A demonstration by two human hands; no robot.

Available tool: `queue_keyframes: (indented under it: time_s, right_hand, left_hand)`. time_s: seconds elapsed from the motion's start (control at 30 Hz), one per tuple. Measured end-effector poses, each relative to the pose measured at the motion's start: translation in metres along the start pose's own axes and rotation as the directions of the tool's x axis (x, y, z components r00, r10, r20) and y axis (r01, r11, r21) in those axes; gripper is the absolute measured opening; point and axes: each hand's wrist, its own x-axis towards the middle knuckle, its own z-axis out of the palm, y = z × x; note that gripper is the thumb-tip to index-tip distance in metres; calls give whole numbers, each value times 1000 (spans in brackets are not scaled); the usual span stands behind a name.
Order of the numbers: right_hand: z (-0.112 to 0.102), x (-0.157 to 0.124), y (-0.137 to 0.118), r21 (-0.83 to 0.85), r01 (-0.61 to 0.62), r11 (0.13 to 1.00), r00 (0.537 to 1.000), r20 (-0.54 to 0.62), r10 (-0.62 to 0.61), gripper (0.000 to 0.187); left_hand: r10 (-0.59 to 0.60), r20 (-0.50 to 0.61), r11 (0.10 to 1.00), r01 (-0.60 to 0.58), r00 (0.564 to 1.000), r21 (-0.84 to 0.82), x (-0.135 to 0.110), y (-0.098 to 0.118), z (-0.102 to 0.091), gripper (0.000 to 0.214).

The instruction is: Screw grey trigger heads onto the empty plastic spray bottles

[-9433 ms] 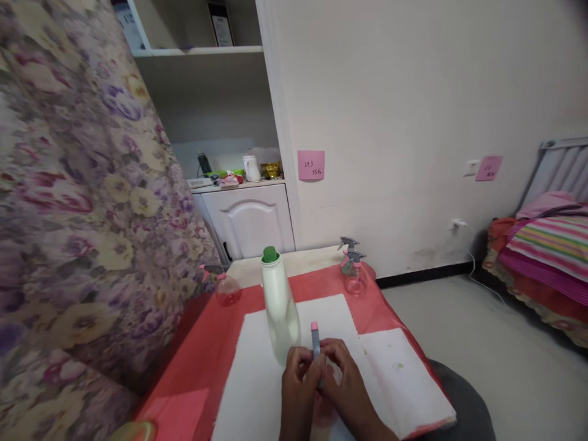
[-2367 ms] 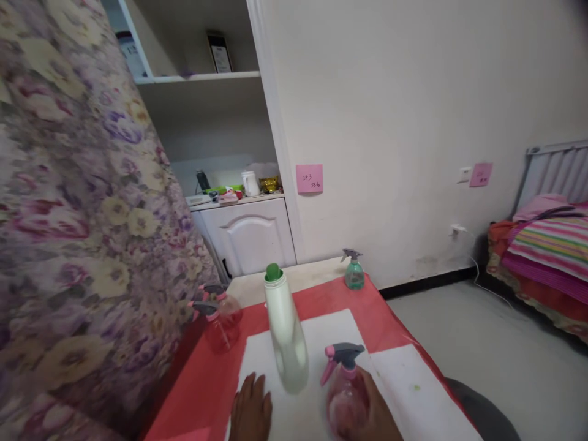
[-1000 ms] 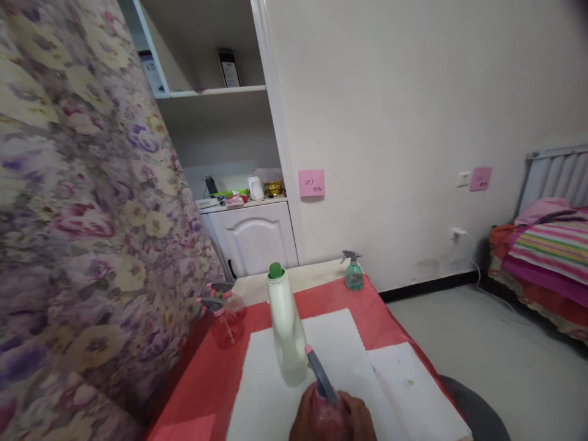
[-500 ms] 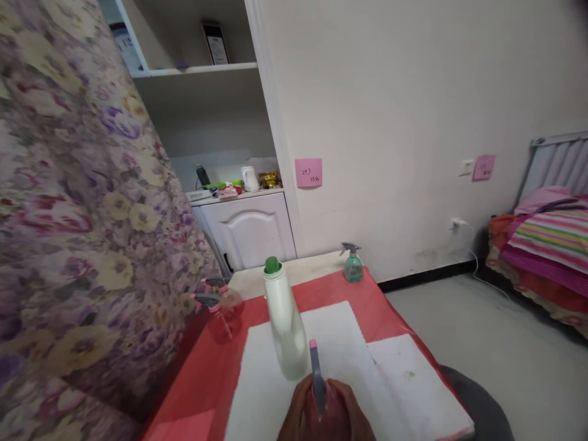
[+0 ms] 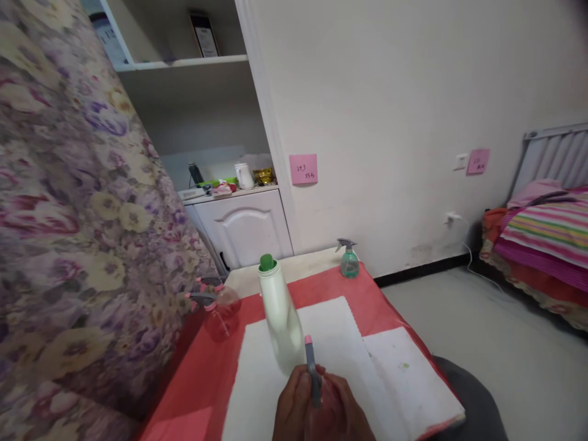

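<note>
At the near edge of the table, a pink see-through spray bottle [image 5: 327, 413] with a grey trigger head and pink nozzle tip is between my hands. My left hand [image 5: 291, 401] is closed at its neck, by the trigger head. Around the other side of the bottle curl the fingers of my right hand [image 5: 350, 404]. The lower part of the bottle runs out of view. Just beyond stands a tall pale green bottle [image 5: 281, 321], its mouth open and a green piece showing at the rim. It rests on a white sheet [image 5: 328, 315].
Two pink spray bottles [image 5: 219, 321] stand at the table's left side. A green spray bottle [image 5: 350, 263] is at the far right corner. Another white sheet [image 5: 408, 380] lies on the red cloth [image 5: 184, 392]. A floral curtain [image 5: 92, 245] hangs at left; a dark round stool [image 5: 473, 398] stands right.
My left hand has shifted up to the neck of the spray bottle, and its fingers show more. The view has turned slightly; the other bottles stand where they were.
</note>
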Motion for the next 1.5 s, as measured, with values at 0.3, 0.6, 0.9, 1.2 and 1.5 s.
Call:
queue_keyframes:
  time_s: [0.3,0.6,0.9,1.2,1.5]
  right_hand:
    - [-10,4,-13,124,-128,984,988,104,116,39]
    - [-17,3,-9,96,-103,990,985,150,88,74]
    - [-15,4,-13,72,-94,993,986,143,83,61]
    - [-25,6,-12,55,11,998,981,193,-21,59]
    - [-18,36,-47,164,46,985,933,345,-100,27]
  left_hand:
    - [-29,-56,998,26,998,-50,8,-9,6,43]
    - [-19,-107,999,16,994,-31,8,-10,8,40]
    - [-35,-174,998,27,984,-51,5,-23,11,42]
    - [33,-23,999,-33,999,-38,6,-11,6,37]
    - [138,-127,990,-132,982,59,14,-20,-3,41]
